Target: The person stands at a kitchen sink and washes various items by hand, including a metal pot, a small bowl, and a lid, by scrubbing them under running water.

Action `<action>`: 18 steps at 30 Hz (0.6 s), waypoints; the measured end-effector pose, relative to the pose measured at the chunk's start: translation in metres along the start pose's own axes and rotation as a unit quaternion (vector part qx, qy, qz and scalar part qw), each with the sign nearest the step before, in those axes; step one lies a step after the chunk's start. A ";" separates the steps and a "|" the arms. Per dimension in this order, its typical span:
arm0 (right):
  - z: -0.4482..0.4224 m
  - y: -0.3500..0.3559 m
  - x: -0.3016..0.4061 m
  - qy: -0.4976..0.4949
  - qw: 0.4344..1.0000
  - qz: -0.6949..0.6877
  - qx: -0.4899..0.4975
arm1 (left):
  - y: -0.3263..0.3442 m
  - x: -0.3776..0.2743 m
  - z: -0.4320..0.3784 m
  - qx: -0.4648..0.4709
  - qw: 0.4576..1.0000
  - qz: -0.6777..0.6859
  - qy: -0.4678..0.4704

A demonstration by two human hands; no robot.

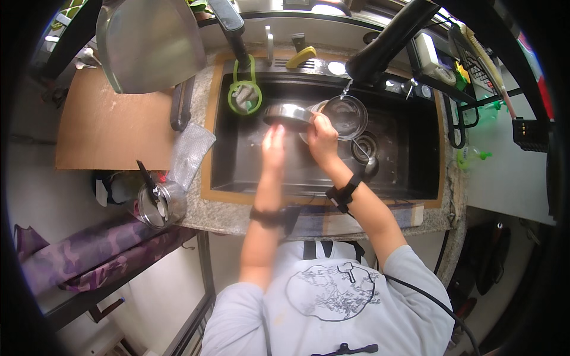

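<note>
Over the dark sink (289,180), my right hand (323,135) grips the edge of a round metal dish (288,114), which is tilted on its side. My left hand (273,144) is blurred, with its fingers at the dish's lower edge; whether it grips is not clear. Just right of the dish, water (345,87) runs from the black faucet (378,42) into a round bowl (345,116). Another round vessel lies partly hidden behind my right hand. A metal ladle (371,167) rests by the drain (364,147).
A green-rimmed strainer (245,98) hangs inside the sink's left part. Left of it are a grey cloth (192,149), a brown board (116,129) and a glass jar (161,204). A yellow-handled tool (301,57) lies behind the sink. Black racks stand at the right.
</note>
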State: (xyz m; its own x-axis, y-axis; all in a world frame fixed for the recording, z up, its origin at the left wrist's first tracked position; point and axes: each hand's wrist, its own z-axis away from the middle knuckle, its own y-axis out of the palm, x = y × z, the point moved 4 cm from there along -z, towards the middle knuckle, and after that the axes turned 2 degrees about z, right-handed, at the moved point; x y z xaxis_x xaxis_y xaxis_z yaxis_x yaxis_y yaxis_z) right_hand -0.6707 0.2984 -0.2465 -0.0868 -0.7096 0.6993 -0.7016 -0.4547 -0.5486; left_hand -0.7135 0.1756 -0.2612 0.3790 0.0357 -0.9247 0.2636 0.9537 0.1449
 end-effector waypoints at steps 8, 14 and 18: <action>-0.015 -0.029 -0.009 -0.221 0.969 0.092 -0.060 | 0.015 0.012 -0.018 0.071 0.879 0.434 -0.185; -0.018 -0.069 -0.048 -0.211 0.967 0.129 -0.068 | 0.068 0.019 -0.033 0.186 0.864 0.438 -0.164; -0.016 -0.097 -0.060 -0.067 0.983 0.122 -0.121 | 0.094 0.030 -0.042 0.267 0.869 0.391 -0.144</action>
State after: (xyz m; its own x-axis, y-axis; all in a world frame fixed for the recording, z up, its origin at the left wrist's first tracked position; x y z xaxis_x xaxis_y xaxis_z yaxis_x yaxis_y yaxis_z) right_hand -0.6091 0.3940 -0.2278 -0.1907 -0.8537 0.4846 -0.8211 -0.1318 -0.5553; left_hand -0.7147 0.2793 -0.2905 0.8136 0.4612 -0.3540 0.1696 0.3942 0.9033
